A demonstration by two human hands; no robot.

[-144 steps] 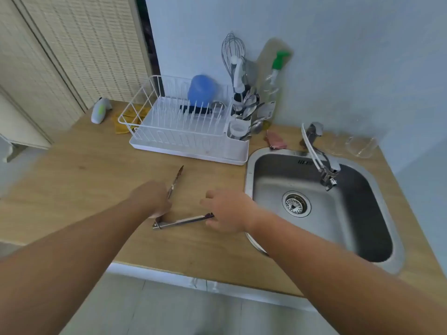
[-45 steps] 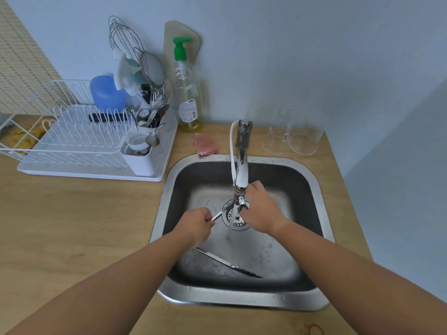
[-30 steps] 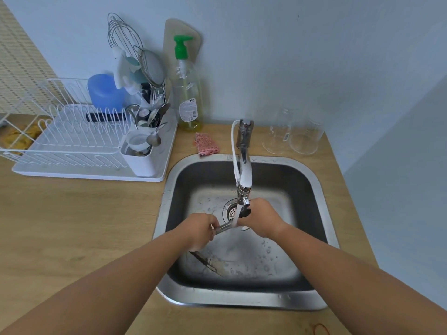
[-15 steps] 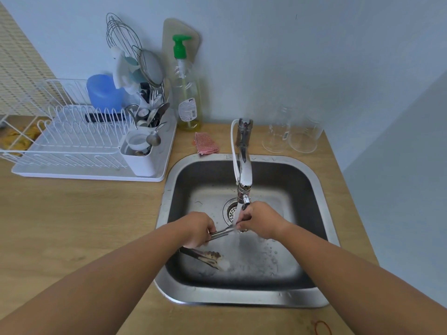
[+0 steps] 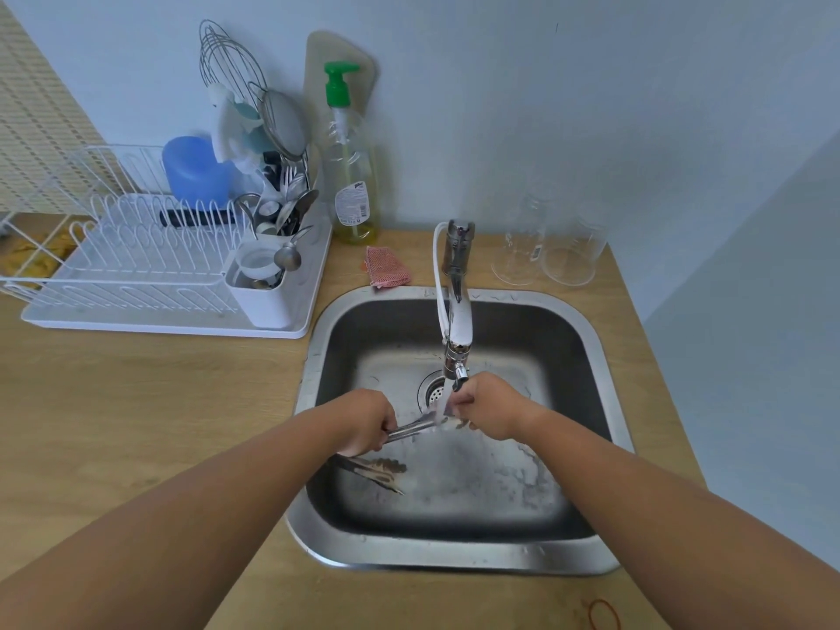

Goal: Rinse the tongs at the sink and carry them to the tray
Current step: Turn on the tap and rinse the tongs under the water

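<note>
Head view looks down on a wooden counter [image 5: 136, 402] with a steel sink [image 5: 454, 557] set into it; every place below is given from that sink. Left of the sink and toward the wall stands a white dish rack [image 5: 150, 266] on its tray [image 5: 172, 327], with a blue container [image 5: 193, 172] at its back and a white cutlery holder [image 5: 261, 302] at the corner nearest the sink. Behind the sink's left corner stands a soap bottle [image 5: 349, 175] with a green pump, and a pink scrub pad [image 5: 387, 266] lies just beside the rim. Behind the right corner stand two clear glasses [image 5: 552, 254]. A faucet [image 5: 457, 311] reaches from the back rim out over the basin, and water runs from its spout near the drain [image 5: 434, 393].

Over the basin, the left hand [image 5: 363, 422] is curled tight around one end of the tongs [image 5: 411, 430], fingers fully closed on the metal. The right hand [image 5: 488, 411] is closed around the other end, directly under the stream. The tongs lie nearly level between the two hands, above the wet sink floor, well apart from the tray. A dark reflection of them shows on the basin bottom below the left hand. A red rubber band [image 5: 603, 615] lies on the counter in front of the sink's right corner.
</note>
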